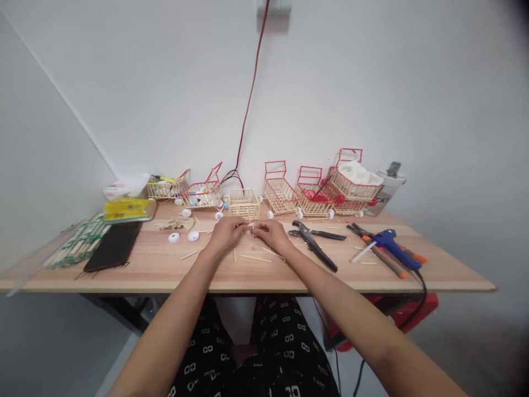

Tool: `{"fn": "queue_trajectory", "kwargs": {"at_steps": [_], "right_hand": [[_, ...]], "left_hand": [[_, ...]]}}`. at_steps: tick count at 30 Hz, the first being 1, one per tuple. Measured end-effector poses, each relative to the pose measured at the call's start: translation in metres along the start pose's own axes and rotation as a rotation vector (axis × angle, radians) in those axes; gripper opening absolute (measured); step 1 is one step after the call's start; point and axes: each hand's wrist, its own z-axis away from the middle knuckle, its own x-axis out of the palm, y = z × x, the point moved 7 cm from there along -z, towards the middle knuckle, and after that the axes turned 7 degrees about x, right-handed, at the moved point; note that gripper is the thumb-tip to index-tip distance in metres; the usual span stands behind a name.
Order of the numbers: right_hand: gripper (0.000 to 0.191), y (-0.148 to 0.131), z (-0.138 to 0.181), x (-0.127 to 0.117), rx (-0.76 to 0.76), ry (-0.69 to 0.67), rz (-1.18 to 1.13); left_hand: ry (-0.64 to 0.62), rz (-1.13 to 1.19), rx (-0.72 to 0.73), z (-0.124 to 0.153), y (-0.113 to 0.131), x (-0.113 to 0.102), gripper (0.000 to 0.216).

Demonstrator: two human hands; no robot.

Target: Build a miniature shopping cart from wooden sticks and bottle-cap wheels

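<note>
My left hand [226, 232] and my right hand [269, 234] meet over the middle of the wooden table [165, 270], fingers curled and pinched together around a thin wooden stick [250, 224] held between them. Just behind the hands stands a small plain stick basket [244, 204]. Loose sticks [255, 257] lie on the table under and in front of the hands. Two white bottle caps [182, 237] lie to the left of my left hand.
Several stick carts with red frames [314, 193] line the back edge by the wall. Black pliers [316, 245], a blue glue gun [392, 245] and orange-handled tools [384, 259] lie to the right. A black phone [112, 246], packs of sticks [76, 245] and a yellow packet [128, 208] lie left.
</note>
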Motion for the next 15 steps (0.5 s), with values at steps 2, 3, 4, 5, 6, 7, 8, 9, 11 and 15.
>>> {"fn": "queue_trajectory", "kwargs": {"at_steps": [2,3,4,5,6,7,8,9,11,15], "right_hand": [[0.017,0.0021,-0.0007,0.0001,0.006,0.005,0.005],[0.017,0.0032,-0.0011,0.0002,0.009,0.007,0.006],[0.017,0.0042,-0.0015,0.0004,0.011,0.010,0.007],[0.017,0.0049,-0.0018,0.0007,0.011,0.011,0.006],[0.017,0.0053,-0.0020,0.0010,0.011,0.013,0.006],[0.017,0.0054,-0.0021,0.0012,0.010,0.014,0.004],[0.017,0.0053,-0.0021,0.0013,0.010,0.014,0.003],[0.017,0.0048,-0.0020,0.0014,0.010,0.012,0.001],[0.016,0.0036,-0.0015,0.0015,0.010,0.006,-0.001],[0.016,0.0018,-0.0010,0.0010,0.005,0.000,0.001]], "left_hand": [[0.006,0.000,-0.006,-0.0001,-0.0012,0.0001,0.023],[0.007,0.000,-0.009,-0.0003,-0.0018,0.0003,0.023],[0.009,0.001,-0.011,-0.0004,-0.0022,0.0004,0.023],[0.010,0.001,-0.013,-0.0005,-0.0026,0.0005,0.023],[0.010,0.001,-0.014,-0.0006,-0.0029,0.0006,0.023],[0.010,0.000,-0.015,-0.0006,-0.0031,0.0006,0.023],[0.011,-0.001,-0.017,-0.0006,-0.0033,0.0006,0.023],[0.012,-0.002,-0.019,-0.0005,-0.0033,0.0005,0.023],[0.014,-0.004,-0.022,-0.0003,-0.0031,0.0002,0.024],[0.012,-0.006,-0.022,0.0000,-0.0016,-0.0004,0.024]]}}
